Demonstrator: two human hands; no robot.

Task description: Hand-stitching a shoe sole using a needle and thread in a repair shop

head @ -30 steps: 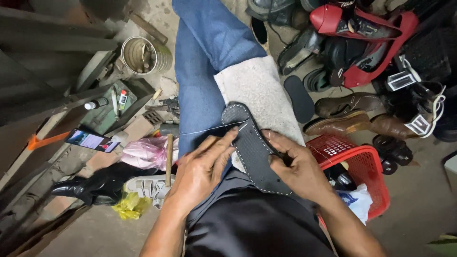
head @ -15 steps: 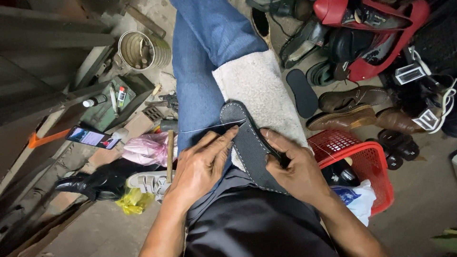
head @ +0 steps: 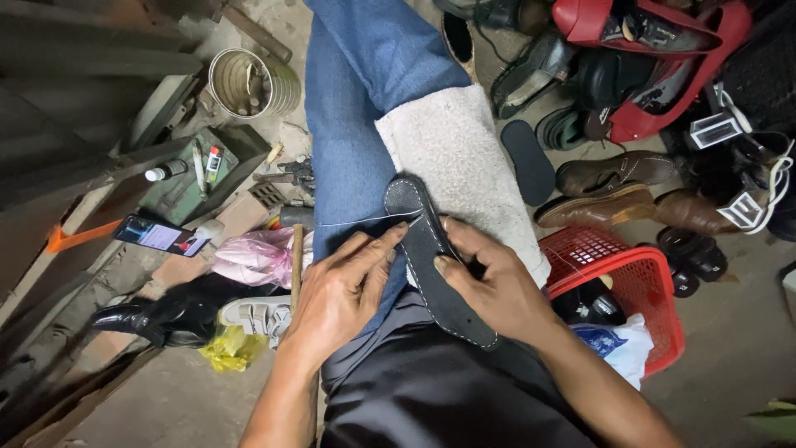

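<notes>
I hold a dark shoe sole (head: 435, 265) on edge on my lap, over a pale cloth (head: 460, 162) that lies on my blue jeans (head: 352, 124). My right hand (head: 489, 286) is closed around the sole from the 3 o'clock side, with the thumb pressed on its flat face. My left hand (head: 344, 286) sits at 9 o'clock from the sole, its fingers pinched narrow on a thin white thread (head: 365, 220) that runs out toward 9 o'clock. To do this stitch well, I think I should pull the thread straight and tight, keep the sole steady with my right hand, and follow the line of white stitches near the edge. A red basket (head: 638, 282) sits at 3 o'clock, and many shoes (head: 618, 178) lie at 1 o'clock. Since half a second ago, my left fingers have slid closer to the sole and the thread looks tighter; the sole has hardly moved.
</notes>
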